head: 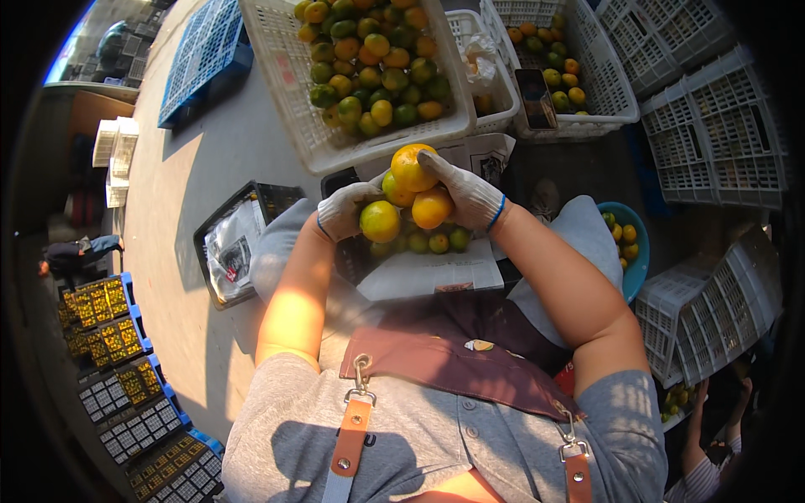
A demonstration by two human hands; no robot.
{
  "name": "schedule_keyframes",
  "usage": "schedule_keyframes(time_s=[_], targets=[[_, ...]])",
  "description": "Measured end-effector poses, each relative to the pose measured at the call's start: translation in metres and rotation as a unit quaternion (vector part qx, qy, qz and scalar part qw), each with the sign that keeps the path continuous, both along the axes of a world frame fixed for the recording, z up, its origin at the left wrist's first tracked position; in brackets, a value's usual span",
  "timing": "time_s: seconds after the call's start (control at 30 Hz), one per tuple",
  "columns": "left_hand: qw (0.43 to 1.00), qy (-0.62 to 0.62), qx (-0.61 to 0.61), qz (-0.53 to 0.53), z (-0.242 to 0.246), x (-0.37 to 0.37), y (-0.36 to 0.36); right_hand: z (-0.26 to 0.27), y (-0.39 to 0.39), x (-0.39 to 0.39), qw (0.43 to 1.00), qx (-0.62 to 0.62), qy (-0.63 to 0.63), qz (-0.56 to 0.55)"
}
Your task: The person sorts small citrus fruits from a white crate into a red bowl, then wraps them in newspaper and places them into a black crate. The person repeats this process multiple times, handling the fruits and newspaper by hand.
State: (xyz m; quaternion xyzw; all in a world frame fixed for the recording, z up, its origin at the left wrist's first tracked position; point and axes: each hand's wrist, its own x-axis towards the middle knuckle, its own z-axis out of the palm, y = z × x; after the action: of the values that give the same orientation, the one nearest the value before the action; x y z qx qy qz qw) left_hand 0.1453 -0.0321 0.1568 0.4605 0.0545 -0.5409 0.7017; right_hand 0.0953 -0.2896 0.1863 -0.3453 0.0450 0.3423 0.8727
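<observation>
Both of my hands wear white knit gloves with blue cuffs and cup several mandarins over a crate between my knees. My left hand curls around a green-yellow mandarin and another greenish mandarin beside it. With its thumb on top, my right hand grips an orange mandarin; a second orange mandarin rests just below. Under them, a dark crate lined with newspaper holds a row of greenish mandarins. Some fingers are hidden behind the fruit.
A large white crate of mandarins stands ahead. Behind its right side, a white crate carries a phone on its rim. A black crate sits left, a teal basin right. Another person's arms show lower right.
</observation>
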Motion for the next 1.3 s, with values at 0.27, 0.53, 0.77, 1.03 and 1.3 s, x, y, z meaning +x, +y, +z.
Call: schedule_keyframes(time_s=[0.27,0.53,0.77,1.03,1.3], targets=[[0.933,-0.244,0.262,-0.041,0.005,0.051,-0.017,-0.006,-0.007,0.013,0.976,0.039,0.102,-0.190],[0.566,-0.420,0.695,-0.141,-0.032,0.149,-0.081,-0.009,-0.005,0.018,0.978,0.021,0.100,-0.183],[0.894,-0.271,0.323,0.154,-0.014,0.143,-0.031,-0.010,-0.012,0.023,0.972,0.051,0.103,-0.206],[0.966,-0.116,-0.145,0.179,0.037,0.052,0.027,-0.006,-0.005,0.016,0.990,0.100,0.057,-0.082],[0.979,-0.107,0.121,0.123,0.017,-0.035,0.053,-0.009,0.018,-0.003,0.992,0.078,-0.004,0.101]])
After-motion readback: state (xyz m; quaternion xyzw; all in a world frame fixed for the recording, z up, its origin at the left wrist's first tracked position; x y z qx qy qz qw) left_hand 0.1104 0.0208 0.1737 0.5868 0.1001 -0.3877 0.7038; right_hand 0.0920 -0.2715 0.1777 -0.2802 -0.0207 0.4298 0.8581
